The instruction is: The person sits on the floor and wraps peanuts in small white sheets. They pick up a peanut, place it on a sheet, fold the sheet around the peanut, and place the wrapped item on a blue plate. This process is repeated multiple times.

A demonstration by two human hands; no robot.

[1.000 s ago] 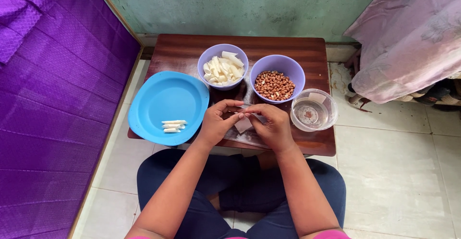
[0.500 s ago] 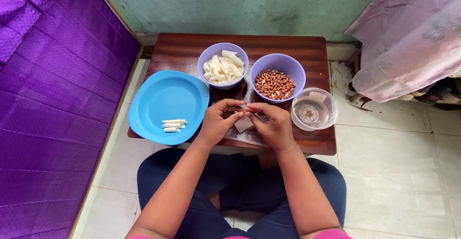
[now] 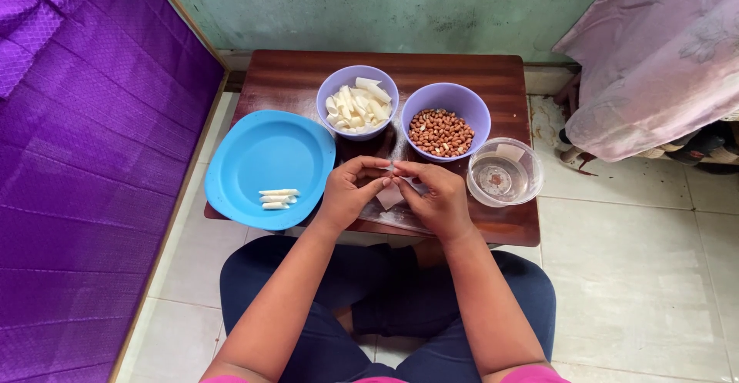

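My left hand (image 3: 352, 193) and my right hand (image 3: 435, 196) meet over the near edge of a low wooden table (image 3: 292, 79). Together they pinch a small white wrapper sheet (image 3: 389, 195) between their fingertips. Behind them stand a purple bowl of white pieces (image 3: 357, 103) and a purple bowl of peanuts (image 3: 446, 120). A blue plate (image 3: 262, 160) to the left holds three rolled white sticks (image 3: 277, 198). A clear round container with a little water (image 3: 503, 173) sits to the right.
A purple quilted mattress (image 3: 85, 160) runs along the left. Pink cloth (image 3: 662, 52) hangs at the upper right over a tiled floor (image 3: 631, 275). A green wall stands behind the table. My crossed legs in dark trousers are under the table's front edge.
Both hands stay at the same spot on the wrapper; the fingers have shifted only slightly.
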